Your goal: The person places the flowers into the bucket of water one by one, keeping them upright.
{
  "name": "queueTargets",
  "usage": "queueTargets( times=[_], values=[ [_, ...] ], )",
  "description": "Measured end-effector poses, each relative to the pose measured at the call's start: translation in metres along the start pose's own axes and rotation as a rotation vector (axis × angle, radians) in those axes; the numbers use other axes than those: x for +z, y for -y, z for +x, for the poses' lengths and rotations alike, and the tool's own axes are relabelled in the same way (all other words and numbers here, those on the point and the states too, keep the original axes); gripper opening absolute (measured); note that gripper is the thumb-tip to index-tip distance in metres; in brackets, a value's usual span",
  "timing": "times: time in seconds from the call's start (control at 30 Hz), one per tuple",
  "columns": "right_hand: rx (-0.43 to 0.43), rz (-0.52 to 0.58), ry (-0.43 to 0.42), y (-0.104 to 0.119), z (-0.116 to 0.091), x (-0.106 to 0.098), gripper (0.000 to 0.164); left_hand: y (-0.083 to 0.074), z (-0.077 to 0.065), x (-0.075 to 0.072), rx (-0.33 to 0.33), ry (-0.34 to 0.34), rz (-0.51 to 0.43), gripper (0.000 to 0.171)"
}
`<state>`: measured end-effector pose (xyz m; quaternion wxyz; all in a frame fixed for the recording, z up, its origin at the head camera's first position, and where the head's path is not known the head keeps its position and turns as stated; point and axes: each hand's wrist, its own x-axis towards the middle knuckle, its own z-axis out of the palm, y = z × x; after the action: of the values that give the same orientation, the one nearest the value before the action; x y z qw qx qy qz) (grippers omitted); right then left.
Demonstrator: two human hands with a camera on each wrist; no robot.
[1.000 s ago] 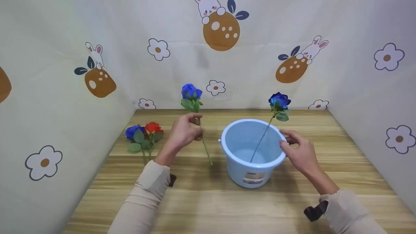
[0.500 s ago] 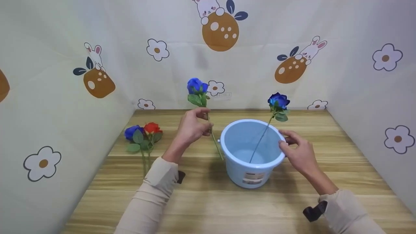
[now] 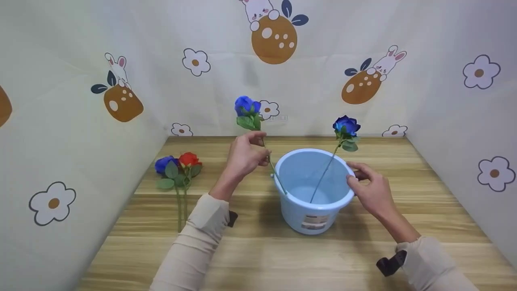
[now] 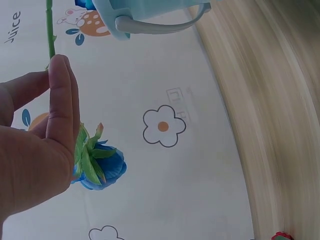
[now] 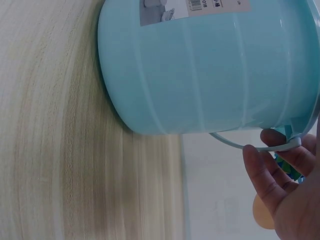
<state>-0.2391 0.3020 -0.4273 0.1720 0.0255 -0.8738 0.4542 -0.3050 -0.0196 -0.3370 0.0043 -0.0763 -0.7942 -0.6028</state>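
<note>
My left hand (image 3: 244,157) pinches the green stem of a blue rose (image 3: 247,106) between thumb and fingers. In the head view the stem's lower end overlaps the left front rim of a light blue bucket (image 3: 288,216). The left wrist view shows this bloom (image 4: 107,167) beyond my fingers. On the bucket's right side, my right hand (image 3: 373,192) grips the rim by the handle joint. The right wrist view has my thumb against the bucket's thin handle (image 5: 230,143). A second blue rose (image 3: 346,125) leans inside the bucket, its bloom above the right rear rim.
Another blue rose (image 3: 165,165) and a red rose (image 3: 190,159) lie side by side at the table's left. The wooden table (image 3: 258,258) is bounded by cloth walls (image 3: 226,89) printed with rabbits and flowers. A label (image 3: 315,221) is on the bucket's front.
My left hand has carried the blue rose rightward and slightly up, bringing its stem end from beside the bucket to its left rim. My right hand and the bucket have stayed in place.
</note>
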Motion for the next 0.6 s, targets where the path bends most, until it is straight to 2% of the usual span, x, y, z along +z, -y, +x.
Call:
queueTargets(
  times=[0.13,0.37,0.6],
  values=[
    [-0.009,0.004,-0.01,0.0,0.0,0.001,0.042,-0.001,0.002,0.005,0.008,-0.008,-0.018,0.054],
    [0.001,-0.004,0.008,0.0,0.0,0.0,0.044,-0.004,0.004,0.013,0.012,-0.026,0.015,0.056],
    [0.001,-0.011,0.01,-0.001,0.0,0.001,0.044,-0.003,0.002,0.02,0.053,-0.035,0.101,0.052]
  ],
)
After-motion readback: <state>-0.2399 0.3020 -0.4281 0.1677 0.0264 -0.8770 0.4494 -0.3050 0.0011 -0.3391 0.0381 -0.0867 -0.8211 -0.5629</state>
